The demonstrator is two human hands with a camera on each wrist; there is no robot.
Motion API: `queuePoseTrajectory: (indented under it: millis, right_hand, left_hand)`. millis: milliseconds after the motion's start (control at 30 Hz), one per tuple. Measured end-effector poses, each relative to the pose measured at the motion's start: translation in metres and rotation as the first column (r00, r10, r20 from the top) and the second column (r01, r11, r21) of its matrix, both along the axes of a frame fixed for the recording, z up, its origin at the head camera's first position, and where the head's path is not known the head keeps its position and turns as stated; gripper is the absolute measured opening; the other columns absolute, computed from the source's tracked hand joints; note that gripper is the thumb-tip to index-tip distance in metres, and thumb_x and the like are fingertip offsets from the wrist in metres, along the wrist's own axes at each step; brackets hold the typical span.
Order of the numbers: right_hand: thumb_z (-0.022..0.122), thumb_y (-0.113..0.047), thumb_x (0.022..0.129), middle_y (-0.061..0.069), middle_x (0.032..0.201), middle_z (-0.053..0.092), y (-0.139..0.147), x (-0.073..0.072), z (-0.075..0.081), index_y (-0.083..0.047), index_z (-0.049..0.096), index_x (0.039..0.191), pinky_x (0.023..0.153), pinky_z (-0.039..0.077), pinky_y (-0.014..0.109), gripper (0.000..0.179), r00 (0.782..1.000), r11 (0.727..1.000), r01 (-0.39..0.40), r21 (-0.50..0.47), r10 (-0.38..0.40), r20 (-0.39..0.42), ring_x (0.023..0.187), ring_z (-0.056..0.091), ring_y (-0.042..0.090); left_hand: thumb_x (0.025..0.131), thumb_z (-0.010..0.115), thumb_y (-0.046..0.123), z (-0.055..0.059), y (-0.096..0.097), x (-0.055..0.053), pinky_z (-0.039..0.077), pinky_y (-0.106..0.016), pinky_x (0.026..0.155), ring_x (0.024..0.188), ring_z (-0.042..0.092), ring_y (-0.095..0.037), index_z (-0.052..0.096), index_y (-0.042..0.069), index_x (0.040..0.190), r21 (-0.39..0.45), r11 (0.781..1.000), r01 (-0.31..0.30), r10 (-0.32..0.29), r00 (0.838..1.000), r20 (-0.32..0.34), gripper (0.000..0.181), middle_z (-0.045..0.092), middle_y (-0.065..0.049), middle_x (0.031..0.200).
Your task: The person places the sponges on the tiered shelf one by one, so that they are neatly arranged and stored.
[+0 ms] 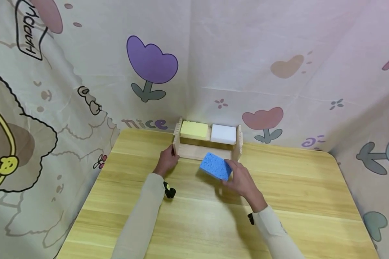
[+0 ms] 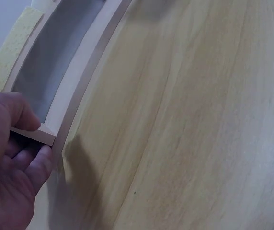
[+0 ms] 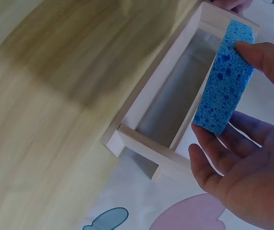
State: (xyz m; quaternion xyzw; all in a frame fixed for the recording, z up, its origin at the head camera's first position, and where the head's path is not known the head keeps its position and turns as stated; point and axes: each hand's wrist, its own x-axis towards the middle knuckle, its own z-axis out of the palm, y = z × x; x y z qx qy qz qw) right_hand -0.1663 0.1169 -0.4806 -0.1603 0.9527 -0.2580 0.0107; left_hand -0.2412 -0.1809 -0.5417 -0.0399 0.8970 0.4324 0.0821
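Note:
A small two-tier wooden shelf (image 1: 194,152) stands at the back of the table. On its upper tier lie a yellow sponge (image 1: 194,130) and a white sponge (image 1: 223,134), side by side. My left hand (image 1: 167,161) grips the shelf's left side panel; in the left wrist view the thumb lies inside and the fingers outside the panel edge. My right hand (image 1: 243,180) holds a blue sponge (image 1: 215,166) in front of the shelf, apart from it. Thumb and fingers pinch the sponge's opposite edges, as the right wrist view shows. The shelf's lower tier (image 3: 175,91) holds nothing.
The wooden table (image 1: 201,219) spreads out in front of the shelf and to both sides. A printed cloth (image 1: 214,54) with flowers hangs right behind the shelf, and more cloth closes off the left and right sides.

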Motion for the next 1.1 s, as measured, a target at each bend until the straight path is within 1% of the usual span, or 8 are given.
queuePoseTrajectory:
  millis: [100, 233, 400, 467, 700, 900, 1033, 1100]
  right_hand:
    - [0.082, -0.019, 0.069, 0.020, 0.135, 0.052, -0.003, -0.005, 0.001, 0.000, 0.047, 0.136, 0.095, 0.047, 0.050, 0.077, 1.000, 1.000, 0.001, -0.029, 0.000, 0.027, 0.119, 0.054, 0.037]
    - [0.081, -0.017, 0.070, 0.020, 0.135, 0.052, -0.009, -0.013, 0.003, 0.001, 0.046, 0.136, 0.095, 0.048, 0.048, 0.077, 0.999, 0.998, -0.003, -0.065, 0.006, 0.042, 0.118, 0.055, 0.035]
    - [0.080, -0.017, 0.072, 0.018, 0.136, 0.051, -0.017, -0.022, 0.003, 0.000, 0.045, 0.137, 0.096, 0.047, 0.047, 0.076, 0.999, 0.998, -0.014, -0.060, 0.017, 0.047, 0.119, 0.054, 0.034]
    - [0.080, -0.016, 0.072, 0.018, 0.137, 0.051, -0.019, -0.025, 0.001, 0.000, 0.045, 0.137, 0.097, 0.047, 0.048, 0.076, 0.999, 0.998, -0.027, -0.057, 0.029, 0.046, 0.121, 0.052, 0.035]
    - [0.079, -0.015, 0.073, 0.017, 0.136, 0.051, -0.025, -0.038, -0.011, 0.001, 0.045, 0.137, 0.103, 0.041, 0.047, 0.074, 0.998, 0.996, -0.070, -0.057, 0.070, 0.005, 0.125, 0.048, 0.034]
    - [0.077, -0.012, 0.075, 0.018, 0.139, 0.047, -0.039, -0.048, -0.017, 0.000, 0.042, 0.140, 0.103, 0.041, 0.048, 0.074, 0.995, 0.990, -0.084, -0.112, 0.090, 0.050, 0.127, 0.046, 0.035]
    - [0.076, -0.012, 0.077, 0.016, 0.141, 0.046, -0.047, -0.056, -0.018, -0.003, 0.041, 0.141, 0.104, 0.041, 0.046, 0.074, 0.993, 0.990, -0.088, -0.107, 0.096, 0.071, 0.129, 0.045, 0.033]
    - [0.077, -0.012, 0.077, 0.015, 0.141, 0.045, -0.051, -0.060, -0.018, -0.004, 0.041, 0.142, 0.104, 0.042, 0.045, 0.075, 0.992, 0.991, -0.095, -0.095, 0.102, 0.068, 0.129, 0.045, 0.032]
  left_hand:
    - [0.091, 0.049, 0.011, -0.001, 0.000, 0.000, 0.049, -0.046, 0.095, 0.123, 0.053, -0.034, 0.039, 0.002, 0.141, 0.023, 1.000, -0.006, 0.006, 1.000, 0.005, 0.051, 0.053, -0.022, 0.134]
    - [0.094, 0.044, 0.009, -0.001, 0.000, 0.000, 0.047, -0.045, 0.098, 0.125, 0.051, -0.035, 0.038, 0.003, 0.142, 0.013, 1.000, -0.016, 0.016, 1.000, -0.010, 0.049, 0.052, -0.021, 0.136]
    - [0.098, 0.042, 0.012, -0.002, 0.000, 0.001, 0.046, -0.045, 0.099, 0.124, 0.052, -0.034, 0.042, 0.004, 0.140, 0.008, 0.999, -0.036, 0.036, 0.999, -0.035, 0.043, 0.055, -0.019, 0.134]
    - [0.099, 0.041, 0.012, -0.001, 0.001, 0.001, 0.046, -0.045, 0.099, 0.124, 0.052, -0.035, 0.042, 0.004, 0.140, 0.010, 0.999, -0.043, 0.044, 0.998, -0.041, 0.042, 0.054, -0.019, 0.134]
    - [0.098, 0.036, 0.011, -0.003, 0.003, 0.001, 0.046, -0.048, 0.098, 0.125, 0.050, -0.035, 0.039, 0.004, 0.143, 0.037, 0.999, -0.029, 0.031, 0.999, -0.042, 0.045, 0.053, -0.020, 0.136]
    - [0.099, 0.038, 0.013, -0.005, 0.001, 0.001, 0.046, -0.048, 0.097, 0.125, 0.051, -0.034, 0.039, 0.006, 0.143, 0.053, 0.998, -0.042, 0.044, 0.998, -0.042, 0.045, 0.053, -0.019, 0.136]
    - [0.098, 0.038, 0.011, -0.005, 0.001, 0.000, 0.046, -0.049, 0.098, 0.126, 0.050, -0.035, 0.037, 0.006, 0.145, 0.061, 0.997, -0.041, 0.043, 0.999, -0.029, 0.047, 0.051, -0.020, 0.137]
    - [0.098, 0.038, 0.011, -0.005, 0.001, 0.000, 0.045, -0.049, 0.098, 0.127, 0.049, -0.035, 0.036, 0.007, 0.145, 0.066, 0.997, -0.043, 0.044, 0.999, -0.020, 0.048, 0.051, -0.020, 0.138]
